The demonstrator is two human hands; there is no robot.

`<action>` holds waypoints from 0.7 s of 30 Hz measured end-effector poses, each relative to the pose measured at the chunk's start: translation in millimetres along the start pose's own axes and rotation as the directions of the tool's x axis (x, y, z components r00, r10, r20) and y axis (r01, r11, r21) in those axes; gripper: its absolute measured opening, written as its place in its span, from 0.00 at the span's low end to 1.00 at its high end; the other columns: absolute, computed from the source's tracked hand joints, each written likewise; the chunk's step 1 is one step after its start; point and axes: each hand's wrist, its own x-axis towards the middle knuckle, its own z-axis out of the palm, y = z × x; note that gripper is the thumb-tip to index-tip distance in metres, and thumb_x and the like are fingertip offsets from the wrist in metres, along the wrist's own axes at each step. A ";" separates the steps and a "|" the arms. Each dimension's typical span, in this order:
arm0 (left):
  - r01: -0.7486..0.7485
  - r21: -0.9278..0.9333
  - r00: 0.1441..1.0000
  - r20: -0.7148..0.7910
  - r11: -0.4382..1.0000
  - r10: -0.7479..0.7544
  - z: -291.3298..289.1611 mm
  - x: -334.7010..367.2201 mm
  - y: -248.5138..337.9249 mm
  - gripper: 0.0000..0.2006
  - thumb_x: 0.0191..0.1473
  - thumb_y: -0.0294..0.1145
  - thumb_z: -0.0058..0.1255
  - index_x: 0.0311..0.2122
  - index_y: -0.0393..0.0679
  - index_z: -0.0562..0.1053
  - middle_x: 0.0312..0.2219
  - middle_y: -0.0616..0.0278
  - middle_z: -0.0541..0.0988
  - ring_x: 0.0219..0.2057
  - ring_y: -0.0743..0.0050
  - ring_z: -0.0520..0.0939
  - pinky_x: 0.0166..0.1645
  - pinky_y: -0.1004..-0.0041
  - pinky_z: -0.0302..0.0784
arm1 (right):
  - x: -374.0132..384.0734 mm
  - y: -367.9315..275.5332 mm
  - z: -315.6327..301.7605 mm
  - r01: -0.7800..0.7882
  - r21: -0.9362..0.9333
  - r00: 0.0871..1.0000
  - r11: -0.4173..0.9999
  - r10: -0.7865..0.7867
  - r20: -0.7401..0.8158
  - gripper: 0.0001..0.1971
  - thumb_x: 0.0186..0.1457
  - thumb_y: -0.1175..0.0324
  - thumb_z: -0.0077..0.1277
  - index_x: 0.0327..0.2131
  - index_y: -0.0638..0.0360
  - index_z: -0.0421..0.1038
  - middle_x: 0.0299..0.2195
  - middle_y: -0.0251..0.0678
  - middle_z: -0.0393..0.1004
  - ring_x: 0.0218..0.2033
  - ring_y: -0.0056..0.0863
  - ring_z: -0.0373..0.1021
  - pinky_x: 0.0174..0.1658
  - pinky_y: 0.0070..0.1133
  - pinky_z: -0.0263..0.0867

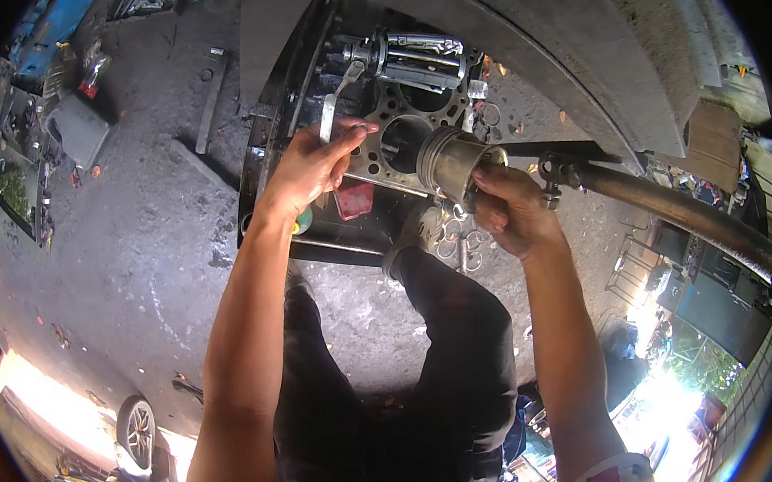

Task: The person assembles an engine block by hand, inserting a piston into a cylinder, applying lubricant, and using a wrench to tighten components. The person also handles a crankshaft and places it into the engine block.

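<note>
My left hand [314,167] is closed around a silver wrench [329,118], its jaw end pointing up and away from me. That jaw end reaches a metal tool with several long bars [423,62], lying on the engine block [364,160]; I cannot tell whether they touch. A dull metal piston [452,166] is gripped in my right hand [518,207], tilted, with its grooved end toward the block. It hangs just right of a round cylinder bore [404,143], partly covering it. Below my left hand, a red piece [355,200] lies on the dark frame.
Several metal rings [458,240] lie on the floor near my foot. A long rusty pipe [679,203] slants in from the right. Large curved metal sheets [561,50] stand at the far right. A grey container [81,130] and a flat bar [212,103] are at left.
</note>
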 end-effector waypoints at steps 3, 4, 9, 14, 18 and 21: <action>0.019 -0.026 1.000 -0.014 0.999 -0.019 3.2 4.0 -0.6 0.14 0.59 0.42 0.60 0.41 0.41 0.80 0.16 0.71 0.70 0.14 0.91 0.65 0.18 0.84 0.55 | 3.7 2.6 2.5 -0.023 -0.079 0.999 0.997 0.021 -0.025 0.10 0.58 0.66 0.58 0.36 0.63 0.72 0.19 0.25 0.68 0.12 0.12 0.59 0.17 0.14 0.53; 0.032 -0.034 0.999 -0.031 0.999 -0.033 3.9 5.6 -1.3 0.15 0.58 0.43 0.61 0.40 0.41 0.80 0.17 0.70 0.72 0.14 0.91 0.65 0.18 0.84 0.55 | 4.6 2.6 4.1 -0.035 -0.115 0.999 0.993 0.030 -0.039 0.09 0.59 0.65 0.58 0.35 0.60 0.73 0.19 0.25 0.67 0.12 0.12 0.58 0.17 0.14 0.52; 0.037 0.046 0.992 -0.126 0.998 -0.031 2.0 14.0 -7.3 0.15 0.56 0.43 0.64 0.35 0.40 0.79 0.22 0.64 0.79 0.16 0.91 0.67 0.19 0.84 0.56 | 14.7 -0.4 13.4 -0.066 -0.229 0.989 0.971 0.033 -0.146 0.10 0.57 0.67 0.60 0.35 0.63 0.72 0.18 0.28 0.68 0.10 0.14 0.58 0.16 0.16 0.52; -0.078 -0.132 0.979 -0.195 0.988 0.051 -1.7 5.7 -22.7 0.12 0.55 0.34 0.63 0.36 0.36 0.76 0.28 0.57 0.80 0.20 0.86 0.70 0.21 0.83 0.58 | 51.3 -5.0 12.0 -0.102 -0.411 0.980 0.906 0.022 -0.195 0.08 0.55 0.69 0.61 0.32 0.62 0.73 0.14 0.26 0.63 0.10 0.16 0.56 0.16 0.20 0.50; -0.165 -0.419 0.968 -0.243 0.893 0.065 -2.6 -13.5 -37.6 0.06 0.55 0.25 0.58 0.36 0.34 0.75 0.30 0.51 0.80 0.19 0.76 0.69 0.27 0.73 0.65 | 72.5 -3.9 8.8 -0.098 -0.441 0.973 0.892 -0.007 -0.231 0.07 0.55 0.70 0.61 0.31 0.61 0.73 0.12 0.25 0.61 0.10 0.16 0.55 0.16 0.20 0.49; -0.247 -0.486 0.967 -0.176 0.838 0.183 3.3 -28.9 -47.1 0.03 0.59 0.26 0.56 0.37 0.41 0.78 0.35 0.57 0.83 0.24 0.71 0.80 0.31 0.68 0.70 | 65.4 -0.8 14.7 -0.058 -0.380 0.961 0.923 -0.050 -0.270 0.10 0.55 0.69 0.61 0.38 0.65 0.76 0.20 0.30 0.69 0.14 0.18 0.63 0.19 0.19 0.57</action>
